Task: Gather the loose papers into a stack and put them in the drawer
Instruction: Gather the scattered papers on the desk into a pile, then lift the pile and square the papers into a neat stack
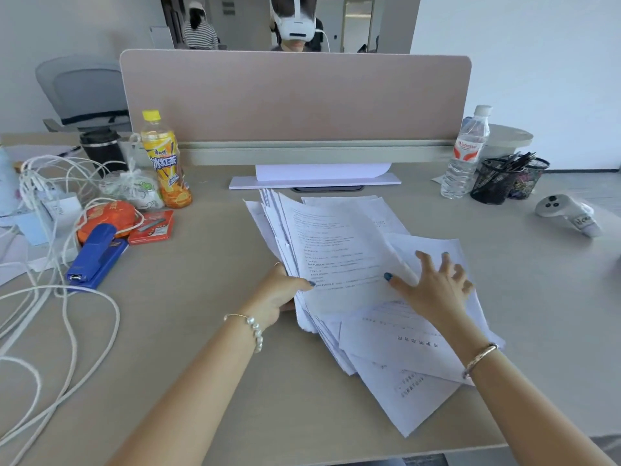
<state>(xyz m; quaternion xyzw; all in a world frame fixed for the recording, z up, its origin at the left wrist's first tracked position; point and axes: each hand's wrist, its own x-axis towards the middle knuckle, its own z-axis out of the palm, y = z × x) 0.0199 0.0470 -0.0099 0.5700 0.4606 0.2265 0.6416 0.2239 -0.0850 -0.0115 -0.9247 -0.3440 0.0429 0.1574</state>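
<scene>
White printed papers lie in a loose, fanned pile in the middle of the beige desk. My left hand grips the pile's left edge, thumb on top and fingers underneath. My right hand rests flat on the papers to the right, fingers spread, holding nothing. More sheets stick out skewed toward the desk's near edge. No drawer is in view.
A blue stapler, a red staple box, an orange drink bottle and tangled white cables crowd the left. A water bottle, mesh pen cup and white controller sit at the right. A pink divider closes the back.
</scene>
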